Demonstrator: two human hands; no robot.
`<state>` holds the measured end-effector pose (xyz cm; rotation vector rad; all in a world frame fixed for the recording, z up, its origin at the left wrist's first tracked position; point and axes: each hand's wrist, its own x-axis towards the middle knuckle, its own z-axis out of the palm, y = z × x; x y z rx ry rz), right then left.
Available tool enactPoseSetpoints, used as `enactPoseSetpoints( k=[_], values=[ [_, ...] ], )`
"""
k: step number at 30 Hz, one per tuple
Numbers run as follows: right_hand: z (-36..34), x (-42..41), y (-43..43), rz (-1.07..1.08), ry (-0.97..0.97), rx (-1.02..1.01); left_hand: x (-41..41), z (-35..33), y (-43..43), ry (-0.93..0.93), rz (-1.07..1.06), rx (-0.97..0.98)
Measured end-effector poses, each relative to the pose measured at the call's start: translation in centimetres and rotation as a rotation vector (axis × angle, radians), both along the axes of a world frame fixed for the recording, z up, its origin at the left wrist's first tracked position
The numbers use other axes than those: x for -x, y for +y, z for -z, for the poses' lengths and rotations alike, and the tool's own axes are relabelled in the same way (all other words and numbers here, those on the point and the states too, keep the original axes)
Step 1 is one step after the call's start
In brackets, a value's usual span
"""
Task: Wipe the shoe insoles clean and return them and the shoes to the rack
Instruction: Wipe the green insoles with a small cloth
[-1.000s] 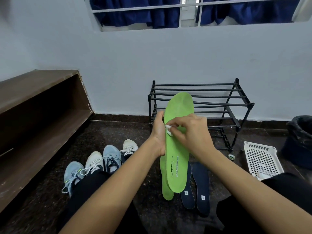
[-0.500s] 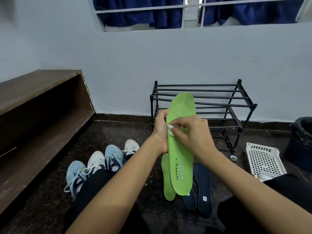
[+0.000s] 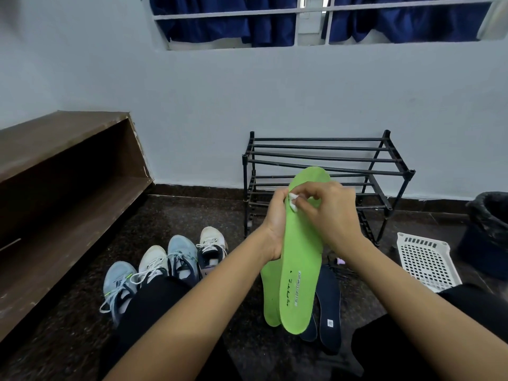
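Observation:
My left hand [image 3: 275,225] grips a green insole [image 3: 299,268] by its left edge and holds it upright in front of me. My right hand [image 3: 334,213] pinches a small white wipe [image 3: 293,201] against the insole's upper part. A second green insole [image 3: 268,295] lies on the floor behind it, with two dark blue insoles [image 3: 328,301] to its right. Several shoes [image 3: 167,268], light blue and white, stand in a row on the floor at the left. The black metal shoe rack [image 3: 324,160] stands against the wall with bare shelves.
A brown wooden bench [image 3: 63,171] runs along the left wall. A white perforated plastic basket [image 3: 424,261] lies on the floor at the right, with a black-lined bin [image 3: 486,232] beyond it. My legs in black trousers [image 3: 154,312] fill the lower view.
My right hand with the wipe has moved a little up the green insole, toward its toe end. The left hand keeps the same hold.

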<state>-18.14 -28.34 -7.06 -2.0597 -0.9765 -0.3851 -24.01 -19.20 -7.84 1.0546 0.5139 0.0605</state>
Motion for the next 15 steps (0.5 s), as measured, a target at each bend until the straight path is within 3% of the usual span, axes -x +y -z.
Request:
enactPoseSetpoints(
  k=[5,15],
  values=[
    [0.5,0.3,0.2,-0.022,0.024,-0.033,0.1,0.3,0.2,0.020,0.016,-0.006],
    [1.6,3.1,1.1,-0.132,-0.010,-0.012,0.1,-0.3,2.9,-0.011,-0.170,0.054]
  ],
)
